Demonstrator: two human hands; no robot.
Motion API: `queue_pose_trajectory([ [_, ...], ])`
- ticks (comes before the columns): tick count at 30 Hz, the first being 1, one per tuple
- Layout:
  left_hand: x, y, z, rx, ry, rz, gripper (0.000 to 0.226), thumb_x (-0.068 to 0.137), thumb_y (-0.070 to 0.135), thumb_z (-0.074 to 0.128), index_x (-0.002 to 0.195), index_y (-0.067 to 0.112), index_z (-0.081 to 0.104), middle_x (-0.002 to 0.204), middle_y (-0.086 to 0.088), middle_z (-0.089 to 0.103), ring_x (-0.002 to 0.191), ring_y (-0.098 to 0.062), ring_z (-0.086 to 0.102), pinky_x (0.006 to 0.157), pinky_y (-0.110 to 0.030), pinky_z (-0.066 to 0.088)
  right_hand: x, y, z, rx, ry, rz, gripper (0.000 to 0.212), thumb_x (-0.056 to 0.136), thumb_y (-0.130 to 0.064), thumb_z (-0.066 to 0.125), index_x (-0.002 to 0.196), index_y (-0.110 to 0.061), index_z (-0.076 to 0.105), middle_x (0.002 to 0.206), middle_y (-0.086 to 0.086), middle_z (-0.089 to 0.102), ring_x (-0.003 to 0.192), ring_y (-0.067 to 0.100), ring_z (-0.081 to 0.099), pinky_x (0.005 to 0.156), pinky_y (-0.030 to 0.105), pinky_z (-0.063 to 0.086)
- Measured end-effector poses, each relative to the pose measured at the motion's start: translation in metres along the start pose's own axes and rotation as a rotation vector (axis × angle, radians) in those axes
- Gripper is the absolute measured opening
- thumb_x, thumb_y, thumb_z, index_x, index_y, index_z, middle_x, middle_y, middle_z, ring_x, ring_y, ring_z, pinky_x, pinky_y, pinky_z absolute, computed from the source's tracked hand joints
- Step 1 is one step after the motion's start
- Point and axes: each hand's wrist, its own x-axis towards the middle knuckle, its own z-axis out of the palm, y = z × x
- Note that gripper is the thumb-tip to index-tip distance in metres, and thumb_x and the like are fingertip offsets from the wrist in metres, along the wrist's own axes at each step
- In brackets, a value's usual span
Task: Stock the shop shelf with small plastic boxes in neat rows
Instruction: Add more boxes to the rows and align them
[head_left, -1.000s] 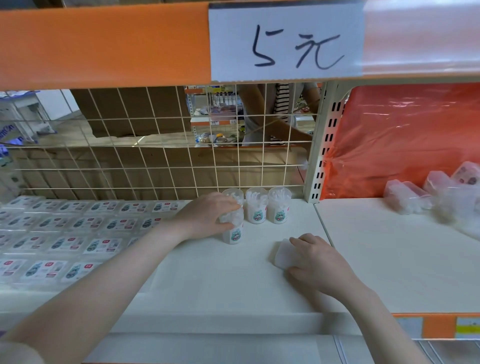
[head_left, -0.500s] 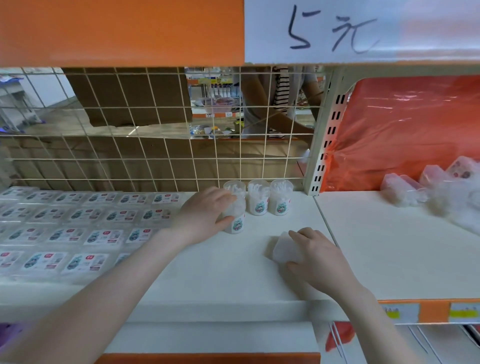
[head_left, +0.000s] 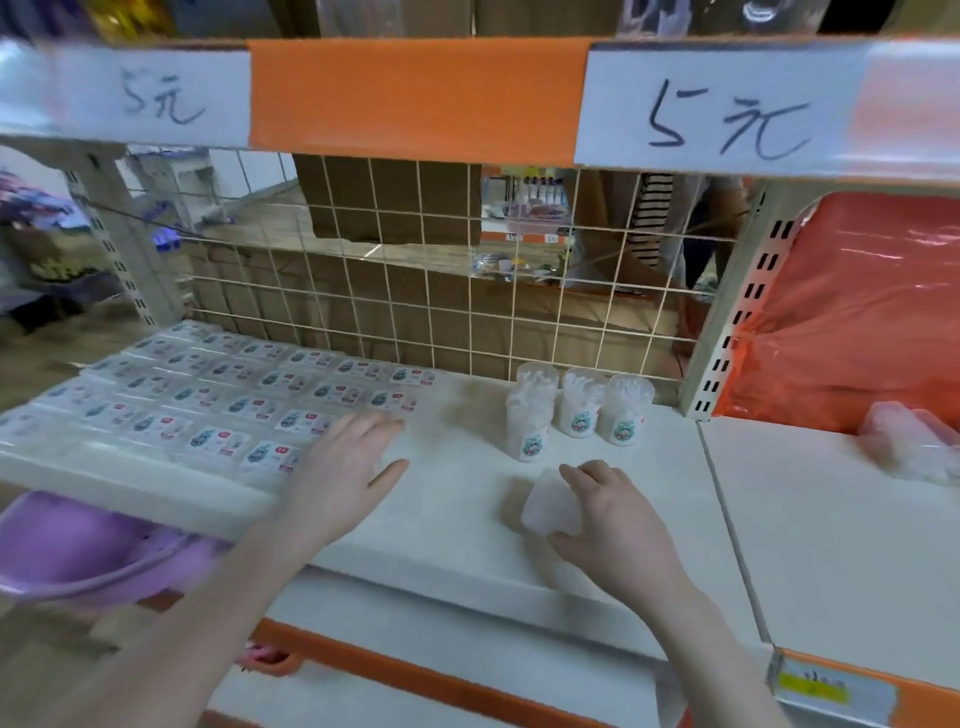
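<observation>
Nearest, a purple basin (head_left: 78, 551) of smooth moulded plastic sits below the shelf's front lip at the left. On the shelf (head_left: 457, 530), a matt white board with an orange strip along its front edge, the right hand (head_left: 618, 525) curls its fingers round a small plastic box (head_left: 550, 501), frosted, pale and roughly rectangular with rounded corners, resting on the board near the front. The left hand (head_left: 348, 467) lies flat with fingers spread and holds nothing, its fingertips at the right edge of the rows of flat boxes (head_left: 218, 400); whether it presses on them I cannot tell, as it is blurred. Those flat boxes are clear, glossy and labelled, and fill the left half of the shelf in straight lines. Behind the held box stand four round tubs (head_left: 576, 410), clear cylinders full of white sticks, one in front of a row of three at the wire grid (head_left: 415, 291). The step in hand looks like placing this box; the next move calls for sliding it up to a chosen row and squaring its edges with its neighbours without knocking the light tubs. Farther right lie crumpled clear bags (head_left: 909, 441) before orange sheeting (head_left: 857, 312).
</observation>
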Motion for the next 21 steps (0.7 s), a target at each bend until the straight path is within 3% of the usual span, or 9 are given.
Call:
queue_pose_trajectory([
  [7, -0.032, -0.022, -0.017, 0.057, -0.045, -0.117, 0.042, 0.089, 0.028, 0.063, 0.127, 0.011, 0.059, 0.131, -0.006, 0.056, 0.125, -0.024, 0.047, 0.106, -0.034, 0.032, 0.005, -0.030, 0.007, 0.098, 0.007, -0.096, 0.056, 0.076, -0.033, 0.064, 0.127, -0.018, 0.047, 0.121, -0.001, 0.047, 0.111, 0.019, 0.043, 0.088, 0.026, 0.039],
  [13, -0.047, -0.058, -0.028, 0.003, -0.011, -0.176, 0.040, 0.086, 0.022, 0.067, 0.123, 0.007, 0.061, 0.127, -0.009, 0.059, 0.120, -0.027, 0.052, 0.103, -0.038, 0.036, 0.023, -0.072, 0.007, 0.086, 0.022, -0.149, 0.059, 0.076, -0.032, 0.065, 0.130, -0.020, 0.046, 0.120, -0.002, 0.047, 0.112, 0.017, 0.044, 0.087, 0.021, 0.034],
  [21, -0.043, -0.194, -0.056, -0.042, 0.046, -0.104, 0.040, 0.089, 0.030, 0.064, 0.123, 0.011, 0.062, 0.126, -0.006, 0.059, 0.120, -0.026, 0.052, 0.103, -0.039, 0.039, 0.083, -0.194, 0.036, 0.009, 0.025, -0.147, 0.063, 0.077, -0.037, 0.064, 0.134, -0.021, 0.042, 0.129, -0.004, 0.045, 0.118, 0.017, 0.040, 0.093, 0.022, 0.033],
])
